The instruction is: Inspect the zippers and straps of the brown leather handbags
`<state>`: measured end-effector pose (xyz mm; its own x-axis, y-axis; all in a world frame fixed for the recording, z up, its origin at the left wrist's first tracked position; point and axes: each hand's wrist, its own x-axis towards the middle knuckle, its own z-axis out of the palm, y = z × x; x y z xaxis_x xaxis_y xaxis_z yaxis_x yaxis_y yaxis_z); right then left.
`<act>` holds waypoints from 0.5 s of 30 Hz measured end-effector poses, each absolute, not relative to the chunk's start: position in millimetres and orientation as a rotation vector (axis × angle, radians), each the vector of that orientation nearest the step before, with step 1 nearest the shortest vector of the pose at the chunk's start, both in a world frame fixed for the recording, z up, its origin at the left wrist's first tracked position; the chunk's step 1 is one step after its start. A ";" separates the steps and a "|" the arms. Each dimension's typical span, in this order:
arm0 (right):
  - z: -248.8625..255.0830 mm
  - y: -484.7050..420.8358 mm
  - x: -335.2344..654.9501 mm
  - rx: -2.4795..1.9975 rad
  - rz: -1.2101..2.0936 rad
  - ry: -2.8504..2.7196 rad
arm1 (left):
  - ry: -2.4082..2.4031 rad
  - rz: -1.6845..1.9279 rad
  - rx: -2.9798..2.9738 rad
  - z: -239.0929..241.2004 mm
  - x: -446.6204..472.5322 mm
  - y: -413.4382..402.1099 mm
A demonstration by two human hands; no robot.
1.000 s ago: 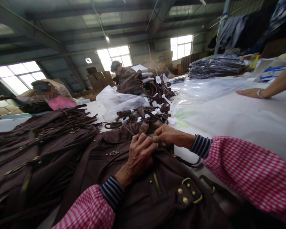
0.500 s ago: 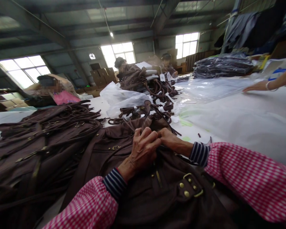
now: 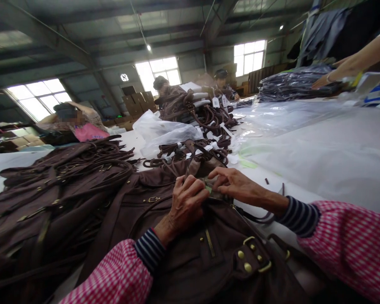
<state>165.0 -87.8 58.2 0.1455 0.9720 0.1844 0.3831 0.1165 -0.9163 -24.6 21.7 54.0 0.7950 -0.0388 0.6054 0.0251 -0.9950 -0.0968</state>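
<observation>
A dark brown handbag [image 3: 183, 257] with brass buckles, rivets and a short zip lies in front of me, its top opening facing away. My left hand [image 3: 188, 200] is closed on the bag's upper edge, fingers curled over it. Above the opening, my right hand [image 3: 237, 185] has its fingers loosely bent and apart, with the fingertips near the light inner lining. Between my hands a small pale green patch [image 3: 208, 189] shows at the opening. The left fingertips are partly hidden behind the knuckles.
Brown bags [image 3: 66, 181] are piled at left. Tied straps [image 3: 193, 150], white wrapping [image 3: 164, 131] and stacked tagged bags [image 3: 190, 101] lie ahead. Clear plastic sheeting [image 3: 304, 139] covers the right side. A co-worker's arm [image 3: 351, 67] reaches over plastic-wrapped goods [image 3: 294, 86].
My right hand has moved back from the left hand, and its fingers have opened. The left hand stays on the bag's edge. The co-worker's arm has moved farther back onto the plastic-wrapped goods.
</observation>
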 end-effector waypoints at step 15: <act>57.8 -85.5 160.2 -1.713 0.331 -2.309 | 0.114 -1.073 -2.833 59.4 -21.1 22.0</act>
<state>160.2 -85.5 57.8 -0.2794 0.9581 0.0627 0.9020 0.2843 -0.3249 -21.1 22.0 59.4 0.7475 -0.1091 0.6552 -0.0312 -0.9911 -0.1295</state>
